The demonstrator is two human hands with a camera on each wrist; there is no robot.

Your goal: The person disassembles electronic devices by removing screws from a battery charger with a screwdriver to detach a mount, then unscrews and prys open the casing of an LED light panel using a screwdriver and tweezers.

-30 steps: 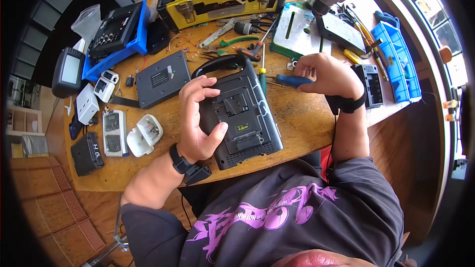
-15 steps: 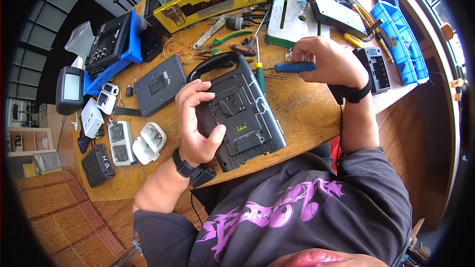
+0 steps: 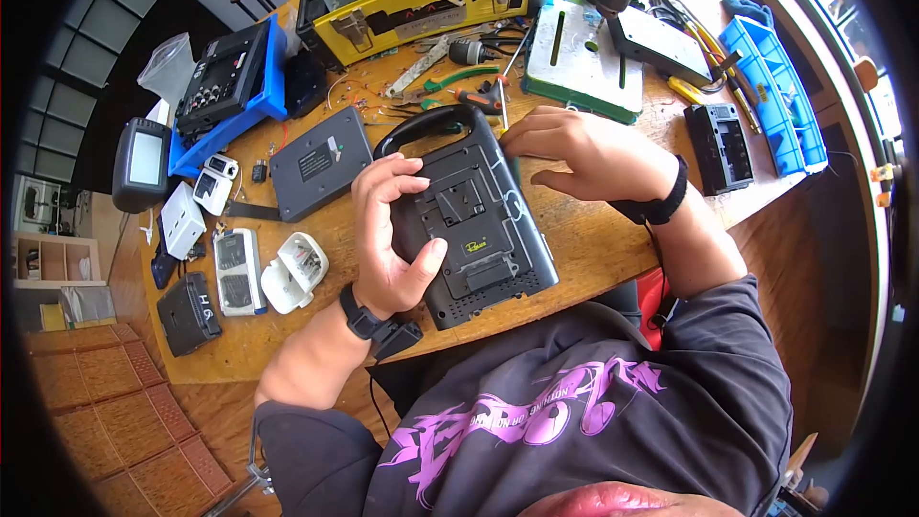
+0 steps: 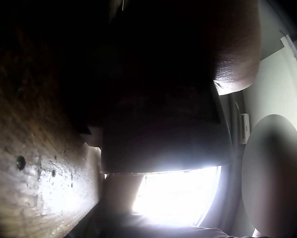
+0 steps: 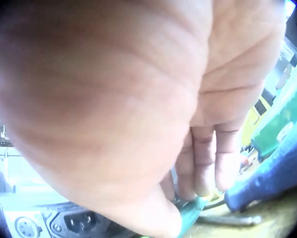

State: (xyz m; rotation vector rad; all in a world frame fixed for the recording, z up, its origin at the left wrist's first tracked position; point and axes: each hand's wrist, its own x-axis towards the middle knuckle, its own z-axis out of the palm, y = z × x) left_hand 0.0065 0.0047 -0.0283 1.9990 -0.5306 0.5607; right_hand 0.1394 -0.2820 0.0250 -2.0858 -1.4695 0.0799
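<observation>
A black V-mount battery charger with a carrying handle stands at the table's front edge, its plate side facing up toward me. My left hand holds it by the left side, fingertips over the upper edge and thumb at the face. The left wrist view is mostly dark. Just right of the charger, my right hand pinches a green-handled screwdriver between thumb and fingertips. A blue-handled screwdriver lies beside those fingers. The charger's power socket shows in the right wrist view.
Behind the charger lie pliers and loose tools. A yellow-black toolbox stands at the back, a drill press base at back right. A grey flat unit and white cases lie left. A blue bin stands far right.
My right hand has let go of the blue-handled screwdriver and moved left, to the green-handled one beside the charger. My left hand keeps its place on the charger.
</observation>
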